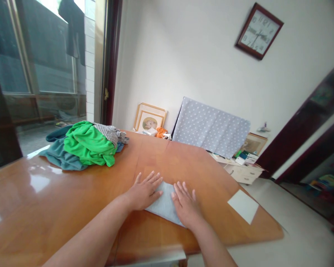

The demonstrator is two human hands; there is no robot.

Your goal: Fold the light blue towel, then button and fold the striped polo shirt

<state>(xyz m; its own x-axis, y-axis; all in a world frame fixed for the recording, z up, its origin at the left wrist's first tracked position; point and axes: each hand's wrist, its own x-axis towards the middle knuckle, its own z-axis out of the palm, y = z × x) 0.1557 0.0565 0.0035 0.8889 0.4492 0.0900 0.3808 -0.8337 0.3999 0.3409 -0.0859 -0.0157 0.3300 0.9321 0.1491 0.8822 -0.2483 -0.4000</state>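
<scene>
A light grey-blue folded cloth (166, 205) lies flat on the wooden table (167, 159) in front of me. My left hand (146, 191) rests on its left side, palm down with the fingers stretched out. On the right side of the cloth lies my right hand (186, 204), also flat with its fingers extended. Both palms cover parts of the cloth, so its full outline is hidden. Whether it is a garment or a plain piece of fabric I cannot tell.
A heap of clothes, with a bright green garment (87, 144) on top, sits at the table's left. A white sheet (244, 206) lies near the right edge. Beyond the table are a dotted cover (211, 124), framed pictures (150, 118) and a white cabinet (241, 172).
</scene>
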